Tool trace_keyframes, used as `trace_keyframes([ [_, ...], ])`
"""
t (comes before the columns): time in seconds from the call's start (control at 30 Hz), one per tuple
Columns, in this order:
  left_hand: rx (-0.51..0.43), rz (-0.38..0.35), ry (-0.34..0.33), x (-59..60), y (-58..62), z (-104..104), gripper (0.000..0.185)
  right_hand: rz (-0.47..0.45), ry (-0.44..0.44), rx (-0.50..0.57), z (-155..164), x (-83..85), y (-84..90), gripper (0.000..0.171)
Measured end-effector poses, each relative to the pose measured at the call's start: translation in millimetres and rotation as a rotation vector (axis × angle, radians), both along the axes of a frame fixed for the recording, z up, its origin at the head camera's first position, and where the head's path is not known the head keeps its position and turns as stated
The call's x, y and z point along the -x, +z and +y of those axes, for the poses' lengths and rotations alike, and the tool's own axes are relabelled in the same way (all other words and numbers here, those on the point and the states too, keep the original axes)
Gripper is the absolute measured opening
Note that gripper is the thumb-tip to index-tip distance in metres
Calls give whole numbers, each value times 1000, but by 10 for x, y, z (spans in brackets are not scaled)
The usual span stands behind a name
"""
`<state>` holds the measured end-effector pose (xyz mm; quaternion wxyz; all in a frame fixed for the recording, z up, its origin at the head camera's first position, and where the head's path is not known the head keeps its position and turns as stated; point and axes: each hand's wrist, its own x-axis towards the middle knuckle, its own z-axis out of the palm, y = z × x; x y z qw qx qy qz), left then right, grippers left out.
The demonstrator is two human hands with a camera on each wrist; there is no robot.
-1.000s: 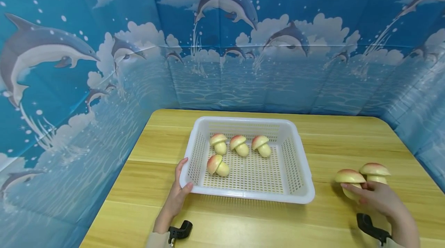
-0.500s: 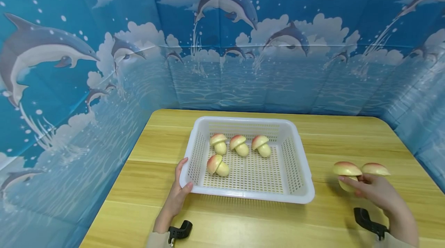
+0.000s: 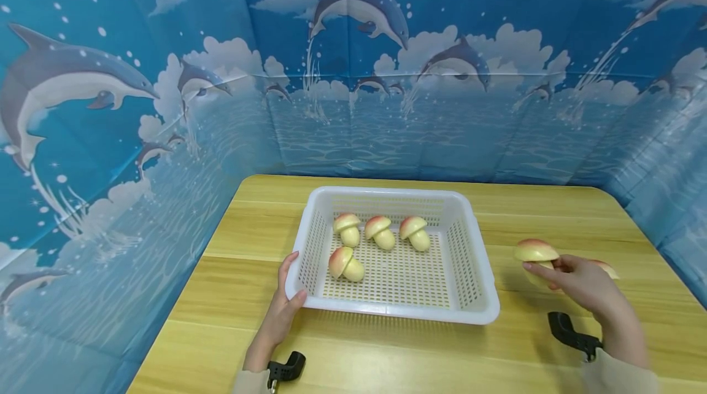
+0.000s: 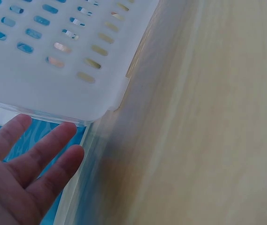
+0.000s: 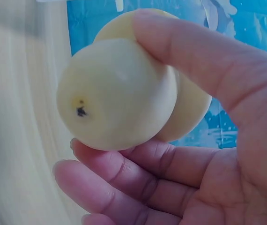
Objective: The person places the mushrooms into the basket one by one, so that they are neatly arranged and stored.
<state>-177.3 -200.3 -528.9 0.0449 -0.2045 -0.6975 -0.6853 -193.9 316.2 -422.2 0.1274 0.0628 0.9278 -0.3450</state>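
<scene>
My right hand (image 3: 588,286) pinches a toy mushroom (image 3: 536,251) by its pale stem, cap upward, right of the basket. In the right wrist view, the thumb lies on one side of the mushroom (image 5: 117,96) and curled fingers lie on the other. Partly hidden behind that hand is another mushroom (image 3: 606,269). My left hand (image 3: 280,308) rests at the near left corner of a white plastic basket (image 3: 394,311). Its straight, spread fingers (image 4: 54,140) touch the basket's outer rim in the left wrist view.
Inside the basket lie several toy mushrooms (image 3: 380,232), most along the far side and one mushroom (image 3: 346,264) nearer at the left. The wooden table (image 3: 397,357) carries everything. A blue dolphin-print curtain (image 3: 353,130) stands behind its far edge.
The right hand has lifted its mushroom and moved it left and away from the other one, toward the basket. The left hand and the basket have stayed in place.
</scene>
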Motion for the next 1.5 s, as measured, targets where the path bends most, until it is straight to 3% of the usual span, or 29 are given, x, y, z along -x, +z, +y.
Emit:
trace_keyframes([
  [0.77,0,-1,-4,-1,-5,-2,70,130,93,-34,-418,346,435,57],
  [1.5,14,-9,10,-5,7,-3,69,299,250,-135,-1122,692,872,58],
])
